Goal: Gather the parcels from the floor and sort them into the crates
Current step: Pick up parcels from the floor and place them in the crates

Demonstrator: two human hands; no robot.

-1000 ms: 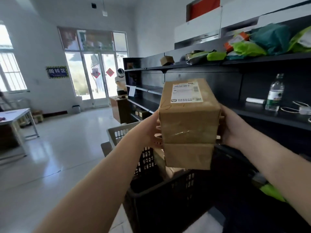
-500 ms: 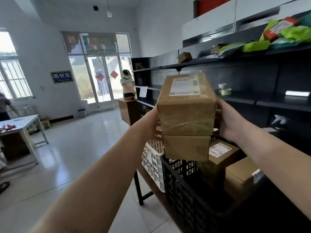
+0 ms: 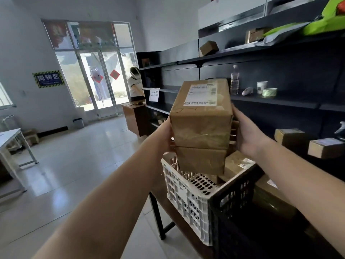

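— Brown cardboard everywhere. What is being carried?

— Two brown cardboard parcels, stacked. The upper taped cardboard parcel (image 3: 202, 113) has a white shipping label on its top face; the plain lower cardboard parcel (image 3: 201, 160) sits directly under it, touching it.

— And the hands?

— The left hand (image 3: 165, 136) presses against the left side of the stack, where the two boxes meet; its fingers go behind the boxes, out of sight. The right hand (image 3: 246, 134) clasps the right side at the same height, thumb along the near edge of the upper box. Between them they hold both parcels in the air.

— Where is the stack relative to the crates?

— Above the white perforated plastic crate (image 3: 186, 195), which stands on a dark-legged brown table (image 3: 179, 214). Touching that crate on its right is a black perforated plastic crate (image 3: 235, 200). More cardboard boxes lie inside the crates; one labelled box (image 3: 239, 163) shows just right of the held stack, though I cannot tell which crate it lies in.

— Anything else around?

— Dark metal shelving (image 3: 280, 98) runs along the right wall, with a clear plastic water bottle (image 3: 234, 80), a white paper cup (image 3: 262, 87) and a roll of tape (image 3: 269, 92) on one shelf, and bright green bags (image 3: 324, 21) on the top one. A person in a white top (image 3: 134, 85) stands by the glass door (image 3: 99, 79) at the far end, and a white table (image 3: 11, 139) is at the left
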